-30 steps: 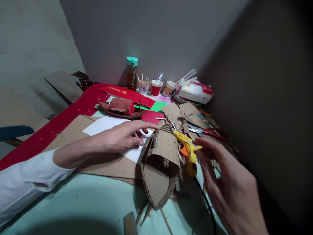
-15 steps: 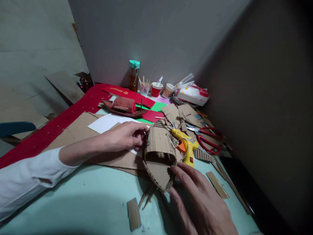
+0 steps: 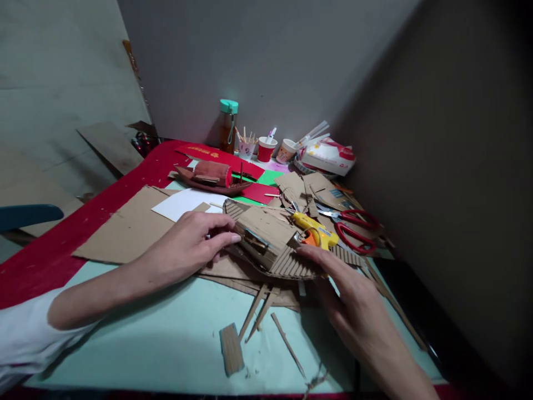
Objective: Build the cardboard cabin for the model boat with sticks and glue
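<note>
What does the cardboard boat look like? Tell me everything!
The cardboard boat is plain brown corrugated card, unpainted. It has a ribbed, curved hull and a boxy cabin on top with a small opening in its end. It lies tipped on its side on a cardboard sheet, beside the yellow glue gun. The left hand grips the cabin end, and the right hand touches the hull edge.

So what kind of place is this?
Probably a home craft table in a room corner. A cardboard boat lies among cardboard scraps, with a yellow glue gun and red scissors nearby.
</note>
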`<state>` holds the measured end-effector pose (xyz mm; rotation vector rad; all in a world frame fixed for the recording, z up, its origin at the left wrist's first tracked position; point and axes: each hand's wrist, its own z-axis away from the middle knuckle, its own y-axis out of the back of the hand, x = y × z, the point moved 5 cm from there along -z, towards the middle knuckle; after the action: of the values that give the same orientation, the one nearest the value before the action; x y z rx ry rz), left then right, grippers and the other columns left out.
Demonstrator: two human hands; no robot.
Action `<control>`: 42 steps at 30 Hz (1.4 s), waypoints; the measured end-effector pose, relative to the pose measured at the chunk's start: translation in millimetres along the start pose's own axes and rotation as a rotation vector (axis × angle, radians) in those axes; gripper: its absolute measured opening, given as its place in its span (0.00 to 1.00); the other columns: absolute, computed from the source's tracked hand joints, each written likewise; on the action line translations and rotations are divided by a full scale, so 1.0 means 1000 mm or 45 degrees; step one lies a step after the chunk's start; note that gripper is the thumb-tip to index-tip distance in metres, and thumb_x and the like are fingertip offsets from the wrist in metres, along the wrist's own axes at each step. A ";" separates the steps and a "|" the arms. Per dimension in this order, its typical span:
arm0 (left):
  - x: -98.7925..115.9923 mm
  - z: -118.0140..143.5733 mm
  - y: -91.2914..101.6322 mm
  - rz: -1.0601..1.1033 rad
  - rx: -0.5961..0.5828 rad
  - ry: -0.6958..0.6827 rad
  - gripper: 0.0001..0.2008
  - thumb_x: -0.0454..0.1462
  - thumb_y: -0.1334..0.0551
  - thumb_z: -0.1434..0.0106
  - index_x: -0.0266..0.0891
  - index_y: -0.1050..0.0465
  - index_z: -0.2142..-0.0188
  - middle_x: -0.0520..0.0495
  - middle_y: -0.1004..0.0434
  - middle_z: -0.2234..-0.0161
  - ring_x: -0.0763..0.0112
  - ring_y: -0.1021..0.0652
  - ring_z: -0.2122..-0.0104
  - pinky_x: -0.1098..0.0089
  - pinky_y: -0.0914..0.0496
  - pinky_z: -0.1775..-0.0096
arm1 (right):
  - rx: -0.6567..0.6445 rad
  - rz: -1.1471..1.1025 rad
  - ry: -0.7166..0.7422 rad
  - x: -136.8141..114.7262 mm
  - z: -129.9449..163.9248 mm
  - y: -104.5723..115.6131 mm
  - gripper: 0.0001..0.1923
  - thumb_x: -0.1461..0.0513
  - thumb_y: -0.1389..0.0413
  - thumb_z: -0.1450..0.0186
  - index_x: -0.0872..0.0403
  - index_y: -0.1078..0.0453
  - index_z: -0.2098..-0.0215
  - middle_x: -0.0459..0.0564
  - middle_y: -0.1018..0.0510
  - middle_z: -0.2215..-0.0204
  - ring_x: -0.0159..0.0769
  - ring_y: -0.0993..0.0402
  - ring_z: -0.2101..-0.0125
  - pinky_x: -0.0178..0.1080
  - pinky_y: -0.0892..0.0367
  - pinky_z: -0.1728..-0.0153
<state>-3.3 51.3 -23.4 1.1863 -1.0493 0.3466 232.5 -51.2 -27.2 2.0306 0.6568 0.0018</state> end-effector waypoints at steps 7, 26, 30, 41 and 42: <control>0.003 -0.007 0.003 -0.151 0.019 -0.114 0.14 0.44 0.42 0.33 0.42 0.26 0.72 0.51 0.27 0.76 0.66 0.28 0.74 0.65 0.35 0.70 | 0.203 0.043 -0.112 -0.017 0.010 0.013 0.16 0.68 0.47 0.26 0.51 0.27 0.43 0.54 0.18 0.45 0.39 0.20 0.44 0.39 0.24 0.46; 0.005 -0.009 0.006 -0.332 0.088 -0.197 0.15 0.45 0.43 0.36 0.45 0.24 0.75 0.49 0.22 0.74 0.60 0.26 0.70 0.60 0.37 0.64 | 0.127 -0.095 -0.205 -0.049 -0.020 -0.016 0.05 0.65 0.42 0.27 0.47 0.29 0.61 0.42 0.21 0.69 0.36 0.25 0.69 0.40 0.32 0.62; 0.000 -0.006 0.010 -0.323 0.129 -0.165 0.17 0.47 0.42 0.38 0.45 0.15 0.65 0.50 0.14 0.68 0.58 0.21 0.66 0.61 0.33 0.62 | 0.133 -0.077 -0.206 -0.048 -0.018 -0.015 0.06 0.65 0.41 0.27 0.48 0.29 0.62 0.42 0.23 0.71 0.35 0.27 0.69 0.41 0.33 0.63; -0.012 -0.005 0.001 0.043 -0.089 0.092 0.08 0.44 0.35 0.36 0.46 0.17 0.66 0.57 0.31 0.83 0.73 0.32 0.82 0.75 0.38 0.80 | 0.107 -0.194 -0.184 -0.044 -0.017 -0.013 0.06 0.66 0.39 0.29 0.49 0.29 0.63 0.40 0.23 0.68 0.31 0.26 0.66 0.36 0.33 0.58; -0.012 -0.004 -0.001 0.116 -0.070 0.148 0.08 0.44 0.34 0.37 0.45 0.18 0.67 0.57 0.32 0.84 0.74 0.32 0.83 0.75 0.39 0.81 | 0.097 -0.204 -0.196 -0.044 -0.018 -0.012 0.07 0.66 0.40 0.29 0.49 0.29 0.63 0.40 0.23 0.69 0.30 0.26 0.66 0.35 0.32 0.58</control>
<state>-6.9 57.7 -33.4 1.0593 -1.0069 0.4502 185.2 -52.0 -16.1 2.0215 0.7290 -0.2745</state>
